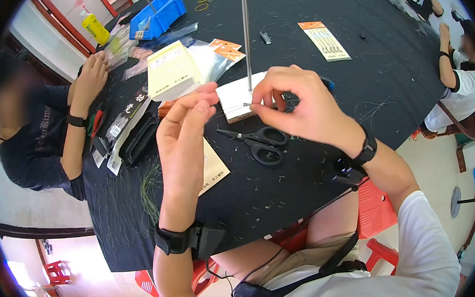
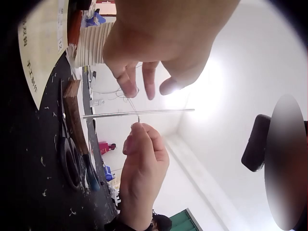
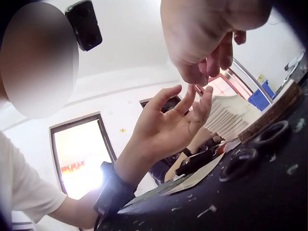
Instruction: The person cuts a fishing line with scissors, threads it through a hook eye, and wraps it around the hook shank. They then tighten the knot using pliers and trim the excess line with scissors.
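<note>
My right hand pinches a small dark metal hook between thumb and forefinger, just in front of an upright metal rod. The rod rises from a white-topped block. Palm up, my left hand is to the left of the block, its fingers loosely bent. In the left wrist view its thumb and fingers stand apart, and thin line loops between them and the hook. Black-handled scissors lie on the table below the hands.
A cream box and orange-topped packets lie behind my left hand. A hook card is farther right, a blue bin at the back left. Green line trails over the black cloth. Other people sit at both sides.
</note>
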The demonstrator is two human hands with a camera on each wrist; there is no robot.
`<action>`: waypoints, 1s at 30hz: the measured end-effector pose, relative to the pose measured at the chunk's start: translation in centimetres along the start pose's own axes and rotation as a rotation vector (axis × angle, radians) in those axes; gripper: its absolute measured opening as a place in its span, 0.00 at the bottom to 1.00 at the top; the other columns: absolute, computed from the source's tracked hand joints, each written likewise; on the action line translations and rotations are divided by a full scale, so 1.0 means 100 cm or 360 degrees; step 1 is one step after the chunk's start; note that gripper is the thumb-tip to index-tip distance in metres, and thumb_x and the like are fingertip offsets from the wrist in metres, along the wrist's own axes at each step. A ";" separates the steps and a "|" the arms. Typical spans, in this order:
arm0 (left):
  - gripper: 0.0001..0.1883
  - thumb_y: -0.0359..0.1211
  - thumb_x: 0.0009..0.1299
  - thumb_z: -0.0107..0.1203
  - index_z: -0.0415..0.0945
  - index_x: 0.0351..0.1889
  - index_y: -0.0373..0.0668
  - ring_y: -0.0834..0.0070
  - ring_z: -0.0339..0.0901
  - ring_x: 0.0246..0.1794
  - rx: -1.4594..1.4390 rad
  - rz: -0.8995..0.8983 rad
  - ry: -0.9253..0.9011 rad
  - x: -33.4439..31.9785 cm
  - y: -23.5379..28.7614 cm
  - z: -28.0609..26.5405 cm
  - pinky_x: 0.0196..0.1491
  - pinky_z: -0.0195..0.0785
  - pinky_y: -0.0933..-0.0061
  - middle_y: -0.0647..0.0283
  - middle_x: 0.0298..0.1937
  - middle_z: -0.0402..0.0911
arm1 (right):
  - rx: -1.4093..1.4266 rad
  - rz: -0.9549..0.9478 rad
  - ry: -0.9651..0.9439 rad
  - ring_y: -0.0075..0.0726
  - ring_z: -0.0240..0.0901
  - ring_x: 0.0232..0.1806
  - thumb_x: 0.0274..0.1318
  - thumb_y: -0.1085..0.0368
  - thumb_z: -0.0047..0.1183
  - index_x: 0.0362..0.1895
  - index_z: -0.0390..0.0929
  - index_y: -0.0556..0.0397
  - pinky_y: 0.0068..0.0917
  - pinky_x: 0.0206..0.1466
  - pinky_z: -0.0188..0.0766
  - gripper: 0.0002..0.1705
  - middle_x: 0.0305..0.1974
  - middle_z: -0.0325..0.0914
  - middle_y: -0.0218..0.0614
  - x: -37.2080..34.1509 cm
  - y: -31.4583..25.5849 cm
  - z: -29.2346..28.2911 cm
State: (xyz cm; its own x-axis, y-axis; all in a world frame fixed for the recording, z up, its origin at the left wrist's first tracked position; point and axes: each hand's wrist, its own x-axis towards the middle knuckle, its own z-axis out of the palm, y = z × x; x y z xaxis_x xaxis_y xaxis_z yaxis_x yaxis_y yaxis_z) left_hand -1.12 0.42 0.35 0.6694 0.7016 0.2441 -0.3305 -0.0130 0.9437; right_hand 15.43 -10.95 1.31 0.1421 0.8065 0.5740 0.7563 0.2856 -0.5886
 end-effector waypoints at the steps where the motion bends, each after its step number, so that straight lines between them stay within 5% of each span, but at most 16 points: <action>1: 0.11 0.30 0.71 0.42 0.74 0.43 0.34 0.74 0.70 0.53 -0.0006 0.0003 -0.0004 0.001 0.000 0.000 0.55 0.61 0.77 0.51 0.55 0.71 | 0.0157 0.0124 -0.0071 0.25 0.68 0.19 0.41 0.68 0.58 0.24 0.76 0.51 0.22 0.26 0.63 0.04 0.20 0.72 0.30 0.004 0.002 -0.005; 5: 0.06 0.29 0.67 0.51 0.78 0.33 0.37 0.68 0.62 0.60 -0.0153 0.0086 -0.0049 -0.001 0.001 0.002 0.61 0.52 0.66 0.53 0.59 0.67 | 0.0243 0.0257 -0.0338 0.19 0.69 0.21 0.44 0.67 0.58 0.25 0.77 0.54 0.18 0.24 0.63 0.05 0.20 0.74 0.27 0.007 0.004 -0.038; 7: 0.06 0.29 0.66 0.52 0.78 0.33 0.38 0.66 0.62 0.60 -0.0103 0.0061 -0.0318 -0.002 0.003 0.001 0.61 0.53 0.65 0.53 0.59 0.67 | 0.0270 0.0339 -0.0392 0.17 0.68 0.21 0.45 0.66 0.59 0.26 0.78 0.54 0.16 0.25 0.62 0.06 0.20 0.74 0.25 0.005 0.005 -0.054; 11: 0.07 0.32 0.64 0.53 0.77 0.36 0.39 0.64 0.65 0.58 0.0097 -0.0160 -0.0755 -0.007 0.006 0.005 0.61 0.53 0.66 0.51 0.59 0.67 | 0.0426 0.0535 -0.0552 0.14 0.66 0.22 0.48 0.63 0.59 0.27 0.78 0.54 0.15 0.26 0.60 0.08 0.20 0.73 0.23 -0.006 0.009 -0.074; 19: 0.20 0.30 0.62 0.55 0.70 0.52 0.33 0.72 0.70 0.51 0.0166 -0.0465 -0.1041 -0.011 0.014 0.015 0.54 0.61 0.73 0.56 0.55 0.71 | 0.0437 0.0715 -0.0612 0.14 0.68 0.23 0.48 0.62 0.59 0.28 0.78 0.55 0.14 0.28 0.62 0.09 0.21 0.74 0.24 -0.020 0.010 -0.105; 27: 0.15 0.33 0.67 0.48 0.74 0.49 0.36 0.79 0.73 0.43 0.0445 -0.0515 -0.0737 -0.006 0.006 0.010 0.46 0.62 0.80 0.61 0.44 0.79 | 0.0243 0.1302 -0.1049 0.13 0.68 0.22 0.46 0.63 0.59 0.28 0.79 0.58 0.12 0.24 0.60 0.10 0.21 0.76 0.26 -0.026 0.035 -0.118; 30: 0.14 0.33 0.67 0.46 0.75 0.48 0.39 0.84 0.71 0.38 0.0492 -0.0456 -0.0322 -0.005 0.001 0.006 0.40 0.60 0.84 0.63 0.43 0.79 | 0.0018 0.1391 -0.1053 0.20 0.70 0.24 0.40 0.59 0.61 0.27 0.81 0.58 0.18 0.28 0.63 0.14 0.22 0.77 0.30 -0.029 0.041 -0.116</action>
State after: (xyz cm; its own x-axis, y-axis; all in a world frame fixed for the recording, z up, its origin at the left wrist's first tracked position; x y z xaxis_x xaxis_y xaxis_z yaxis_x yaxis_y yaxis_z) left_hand -1.12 -0.32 0.48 0.8313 0.5553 -0.0263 0.0798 -0.0724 0.9942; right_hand 25.55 -18.12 3.90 0.2531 0.8503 -0.4614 0.5548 -0.5183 -0.6508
